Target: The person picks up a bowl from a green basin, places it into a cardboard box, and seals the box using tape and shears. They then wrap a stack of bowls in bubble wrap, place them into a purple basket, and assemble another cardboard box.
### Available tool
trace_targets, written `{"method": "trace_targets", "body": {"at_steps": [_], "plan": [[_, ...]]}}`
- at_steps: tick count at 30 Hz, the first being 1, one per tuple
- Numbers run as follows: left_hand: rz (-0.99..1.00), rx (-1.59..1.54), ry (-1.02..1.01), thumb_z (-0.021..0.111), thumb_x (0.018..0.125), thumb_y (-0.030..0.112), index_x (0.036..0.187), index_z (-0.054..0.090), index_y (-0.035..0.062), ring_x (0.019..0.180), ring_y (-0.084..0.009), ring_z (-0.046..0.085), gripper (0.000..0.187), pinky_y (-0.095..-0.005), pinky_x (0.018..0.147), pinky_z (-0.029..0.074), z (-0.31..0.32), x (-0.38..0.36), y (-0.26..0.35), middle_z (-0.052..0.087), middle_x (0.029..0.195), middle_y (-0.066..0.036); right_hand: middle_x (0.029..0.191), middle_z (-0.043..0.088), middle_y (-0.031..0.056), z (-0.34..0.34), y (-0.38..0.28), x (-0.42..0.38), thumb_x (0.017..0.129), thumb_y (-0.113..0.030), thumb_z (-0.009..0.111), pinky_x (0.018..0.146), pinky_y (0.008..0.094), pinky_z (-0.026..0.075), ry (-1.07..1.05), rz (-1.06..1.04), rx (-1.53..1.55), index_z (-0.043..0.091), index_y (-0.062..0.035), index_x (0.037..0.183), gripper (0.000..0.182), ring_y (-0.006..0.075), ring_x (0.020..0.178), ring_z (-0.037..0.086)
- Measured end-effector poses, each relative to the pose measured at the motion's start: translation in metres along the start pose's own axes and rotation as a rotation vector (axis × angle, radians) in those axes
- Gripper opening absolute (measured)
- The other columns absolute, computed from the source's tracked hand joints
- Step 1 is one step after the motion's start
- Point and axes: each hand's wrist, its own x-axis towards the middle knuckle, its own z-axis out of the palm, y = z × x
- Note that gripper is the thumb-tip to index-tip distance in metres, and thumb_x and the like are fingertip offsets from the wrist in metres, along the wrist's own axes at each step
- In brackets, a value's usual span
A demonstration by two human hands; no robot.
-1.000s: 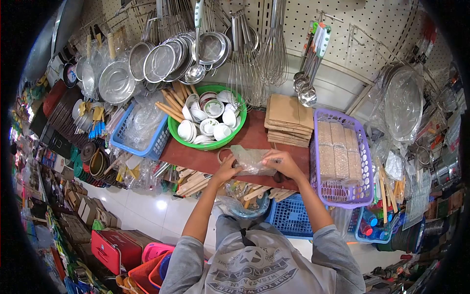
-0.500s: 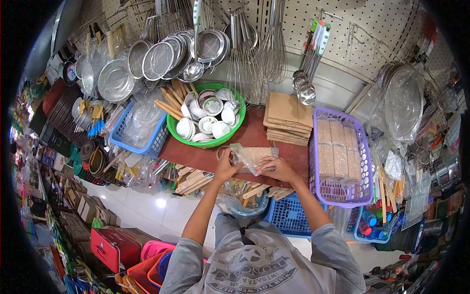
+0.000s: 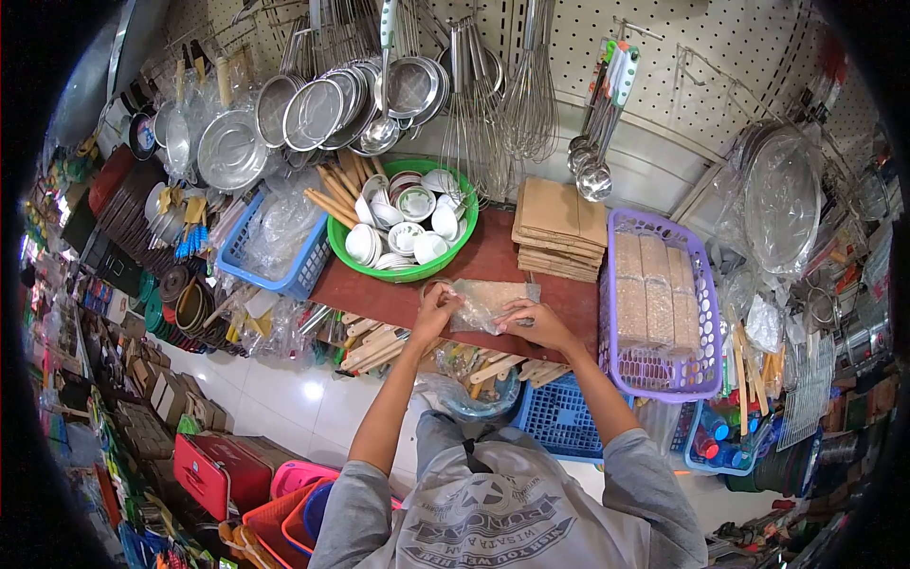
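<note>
On the red-brown tabletop (image 3: 559, 318) lies a clear plastic bag (image 3: 488, 302) with a flat brown piece showing through it. My left hand (image 3: 438, 308) pinches the bag's left side, its fingers close together. My right hand (image 3: 531, 321) is at the bag's right side, fingers closed on its lower edge; a small dark item shows by those fingers, too small to name. Behind the bag, a green basin (image 3: 408, 275) holds small white bowls and wooden-handled tools. A stack of brown cardboard pieces (image 3: 559, 228) stands behind and to the right.
A purple basket (image 3: 716, 365) with wrapped brown packs stands at the right. At the left is a blue basket (image 3: 308, 270) of clear plastic. Strainers (image 3: 313, 114), whisks (image 3: 529, 114) and ladles (image 3: 593, 178) hang above the table. Wooden-handled items (image 3: 374, 351) lie below its front edge.
My left hand has shifted slightly on the bag's left side, and the plastic there lies lower and flatter. My right hand has barely moved.
</note>
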Motion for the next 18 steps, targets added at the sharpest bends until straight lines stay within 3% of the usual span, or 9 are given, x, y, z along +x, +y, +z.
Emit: {"method": "trace_targets", "body": {"at_steps": [3,6,9,12,15,18], "plan": [[-0.010,-0.042,0.035,0.064,0.093,0.009,0.097,0.053,0.0062,0.081,-0.0095,0.058,0.013,-0.0251,0.075,0.044,0.003,-0.006,0.011,0.061,0.084,-0.001,0.109,0.074,0.0011,-0.002,-0.001,-0.001,0.086,-0.024,0.074,0.102,0.0368,0.045,-0.004,0.013,0.032,0.079,-0.0121,0.101,0.020,0.0201,0.120,0.056],[-0.067,0.042,0.076,0.065,0.092,0.009,0.100,0.051,0.0051,0.082,-0.0098,0.057,0.016,-0.0259,0.073,0.045,-0.001,-0.008,0.013,0.061,0.088,-0.003,0.109,0.074,0.0004,-0.001,0.007,0.000,0.086,-0.024,0.074,0.103,0.0369,0.045,-0.015,-0.034,0.028,0.079,-0.0118,0.102,0.020,0.0207,0.121,0.056],[-0.052,-0.036,0.137,0.068,0.090,0.008,0.105,0.050,0.0057,0.075,-0.0087,0.053,0.024,-0.0251,0.070,0.043,0.001,-0.016,0.016,0.057,0.081,0.002,0.110,0.074,0.0003,0.000,0.011,0.001,0.086,-0.023,0.074,0.105,0.0373,0.044,-0.026,-0.049,-0.005,0.078,-0.0108,0.101,0.020,0.0209,0.122,0.055],[-0.109,0.009,0.055,0.072,0.088,0.012,0.113,0.046,0.0055,0.066,-0.0092,0.051,0.037,-0.0263,0.066,0.044,-0.004,-0.033,0.035,0.056,0.075,0.002,0.110,0.074,0.0003,0.001,0.015,0.001,0.084,-0.022,0.075,0.106,0.0381,0.043,-0.041,-0.083,-0.010,0.079,-0.0115,0.099,0.019,0.0212,0.122,0.055],[0.145,0.489,0.063,0.077,0.084,0.018,0.118,0.045,0.0068,0.058,-0.0111,0.052,0.048,-0.0268,0.061,0.045,-0.022,-0.036,0.009,0.055,0.069,0.000,0.111,0.074,0.0004,0.001,0.015,0.000,0.083,-0.021,0.076,0.106,0.0388,0.043,-0.043,-0.117,-0.045,0.079,-0.0135,0.097,0.016,0.0220,0.122,0.054],[-0.104,0.673,0.033,0.084,0.073,0.023,0.122,0.045,0.0082,0.075,-0.0204,0.061,0.064,-0.0334,0.071,0.048,-0.027,-0.042,0.020,0.061,0.084,-0.008,0.112,0.073,0.0005,0.000,0.015,-0.002,0.079,-0.018,0.077,0.107,0.0393,0.042,-0.056,-0.192,-0.086,0.080,-0.0157,0.094,0.015,0.0233,0.122,0.054]]}}
